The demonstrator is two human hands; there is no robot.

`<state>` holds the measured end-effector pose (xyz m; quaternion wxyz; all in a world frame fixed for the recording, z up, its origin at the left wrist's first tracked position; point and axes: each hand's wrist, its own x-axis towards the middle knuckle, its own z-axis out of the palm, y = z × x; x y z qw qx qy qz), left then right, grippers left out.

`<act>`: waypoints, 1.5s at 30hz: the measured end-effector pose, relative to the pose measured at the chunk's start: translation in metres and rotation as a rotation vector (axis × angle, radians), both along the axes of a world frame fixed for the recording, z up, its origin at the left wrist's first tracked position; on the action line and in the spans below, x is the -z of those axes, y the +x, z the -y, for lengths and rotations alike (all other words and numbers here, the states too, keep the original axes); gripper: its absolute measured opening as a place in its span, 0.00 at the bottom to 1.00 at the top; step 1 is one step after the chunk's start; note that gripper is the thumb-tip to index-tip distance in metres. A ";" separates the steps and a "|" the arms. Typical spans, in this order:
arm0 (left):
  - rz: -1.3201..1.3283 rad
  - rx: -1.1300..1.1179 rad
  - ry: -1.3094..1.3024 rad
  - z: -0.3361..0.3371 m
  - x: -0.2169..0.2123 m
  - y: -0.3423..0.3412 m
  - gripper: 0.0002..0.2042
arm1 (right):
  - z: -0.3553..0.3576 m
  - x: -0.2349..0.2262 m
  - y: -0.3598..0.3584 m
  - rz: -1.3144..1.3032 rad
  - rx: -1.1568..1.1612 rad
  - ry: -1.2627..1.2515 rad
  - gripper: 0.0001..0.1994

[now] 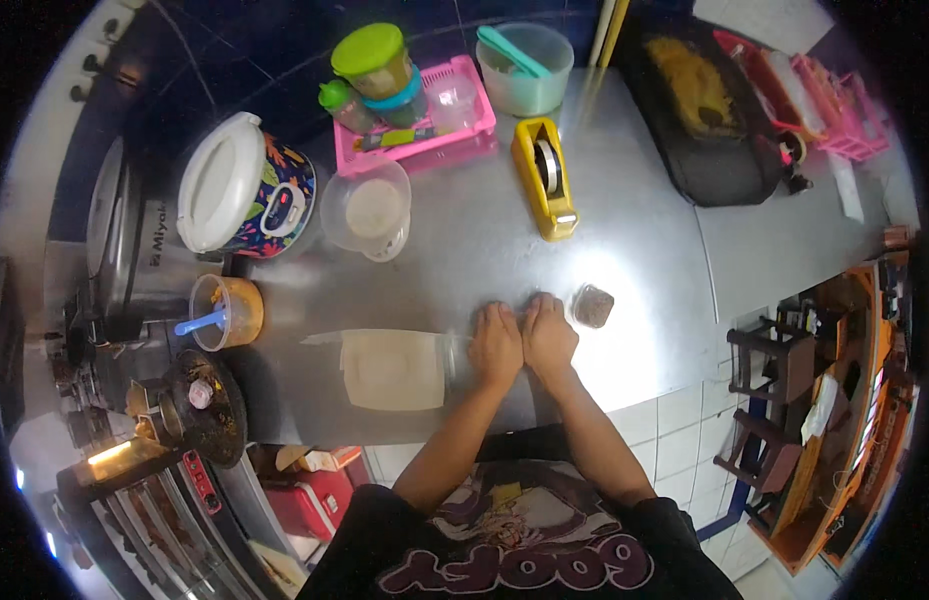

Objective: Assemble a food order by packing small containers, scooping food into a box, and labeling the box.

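Head view: steady the left hand (496, 345) and right hand (550, 338), both curled, any held item indiscernible, clear of the small, squarish, brown clear-plastic packet (593, 306) to their right.

"Where does the head view look from?"
"From the person's head, above the left grip (496, 347) and right grip (550, 342), toward the forearms' (450, 436) side, facing steeply down."
"How near?"
"Fairly near, but fisheye-wide, reaching across the bench (639, 185) beyond and beside both grips."
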<state>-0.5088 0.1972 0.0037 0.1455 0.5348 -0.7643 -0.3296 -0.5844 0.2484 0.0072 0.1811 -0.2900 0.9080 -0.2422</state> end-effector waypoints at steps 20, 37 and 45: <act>-0.244 -0.102 0.288 -0.038 -0.018 -0.011 0.29 | -0.056 -0.023 -0.017 0.504 0.318 -0.422 0.27; -0.175 -0.250 -0.040 -0.034 0.005 -0.118 0.17 | -0.038 0.004 -0.128 0.474 0.204 -0.449 0.25; -0.357 -0.233 0.338 0.082 -0.039 -0.154 0.21 | 0.006 -0.005 -0.143 0.748 0.160 -0.534 0.19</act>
